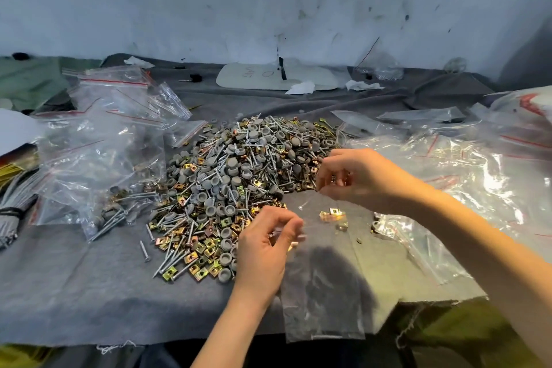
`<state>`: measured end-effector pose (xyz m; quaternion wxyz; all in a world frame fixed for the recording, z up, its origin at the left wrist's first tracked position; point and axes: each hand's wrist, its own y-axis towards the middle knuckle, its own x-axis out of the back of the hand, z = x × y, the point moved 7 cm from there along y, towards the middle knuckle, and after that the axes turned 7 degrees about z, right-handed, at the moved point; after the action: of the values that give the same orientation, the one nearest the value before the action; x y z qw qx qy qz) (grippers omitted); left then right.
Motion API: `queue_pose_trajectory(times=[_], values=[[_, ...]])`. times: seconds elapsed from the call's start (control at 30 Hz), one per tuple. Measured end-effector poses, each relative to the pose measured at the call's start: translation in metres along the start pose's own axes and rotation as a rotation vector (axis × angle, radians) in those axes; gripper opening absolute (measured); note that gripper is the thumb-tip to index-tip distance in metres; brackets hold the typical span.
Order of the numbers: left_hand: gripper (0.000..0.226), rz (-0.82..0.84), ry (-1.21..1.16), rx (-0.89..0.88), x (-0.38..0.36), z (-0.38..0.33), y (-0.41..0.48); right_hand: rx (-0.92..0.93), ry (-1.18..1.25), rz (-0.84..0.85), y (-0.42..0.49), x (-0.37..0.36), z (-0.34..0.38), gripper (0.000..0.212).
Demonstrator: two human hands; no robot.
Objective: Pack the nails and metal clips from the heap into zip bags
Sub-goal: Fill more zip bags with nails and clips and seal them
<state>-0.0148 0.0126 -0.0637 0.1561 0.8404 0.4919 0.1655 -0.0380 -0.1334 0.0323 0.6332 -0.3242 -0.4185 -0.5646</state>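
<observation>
Two hands work at lower centre of frame over a clear zip bag (325,293) lying flat on the cloth-covered tabletop (74,278). A few metal clips (333,214) already lie inside it, near the mouth.

Left hand (265,248) pinches the bag's mouth edge w/ thumb & fingers curled, prob. to keep it lifted open. Right hand (361,179), just up-right of it, has its fingers curled in a pinch w/ metal glints between them. Looks like more clips headed in, tho blur leaves doubt.

The heap (239,170) of nails (145,251), clips & grey caps (225,275) fills centre frame & touches the bag's mouth, so reach is short. Filled bags (98,164) sit mid-left. Empty bags (466,170) sit mid-right, crowding the right forearm. Caps mixed thru the heap could get grabbed by mistake.
</observation>
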Motion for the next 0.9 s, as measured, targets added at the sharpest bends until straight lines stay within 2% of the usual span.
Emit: queue_pose_trajectory(times=[0.17,0.27,0.33,0.47,0.57,0.67,0.77,0.9], values=[[0.02,0.017,0.079,-0.132,-0.004,-0.01,0.0,0.087,-0.201,0.115,-0.005,-0.004,0.013,0.004],[0.031,-0.003,0.064,-0.103,-0.001,-0.007,0.0,0.132,-0.178,0.134,-0.002,-0.008,0.018,0.01],[0.035,-0.019,0.065,-0.081,0.001,-0.005,0.0,0.126,-0.134,0.073,0.002,-0.003,0.014,0.015],[0.04,-0.038,0.046,-0.044,0.0,-0.002,0.001,0.018,0.014,-0.044,0.015,0.0,-0.01,0.018],[0.038,-0.047,0.052,-0.036,0.0,-0.003,0.001,-0.084,0.014,0.017,0.031,-0.021,-0.028,0.017],[0.024,-0.067,0.079,-0.04,0.001,-0.005,0.0,-0.147,-0.014,0.055,0.048,-0.043,-0.04,0.016],[0.025,-0.075,0.082,-0.028,0.002,-0.001,0.0,-0.203,-0.043,0.086,0.065,-0.063,-0.047,0.02],[0.022,-0.087,0.11,-0.032,0.003,-0.001,0.001,-0.255,-0.129,-0.084,0.074,-0.071,-0.051,0.018]])
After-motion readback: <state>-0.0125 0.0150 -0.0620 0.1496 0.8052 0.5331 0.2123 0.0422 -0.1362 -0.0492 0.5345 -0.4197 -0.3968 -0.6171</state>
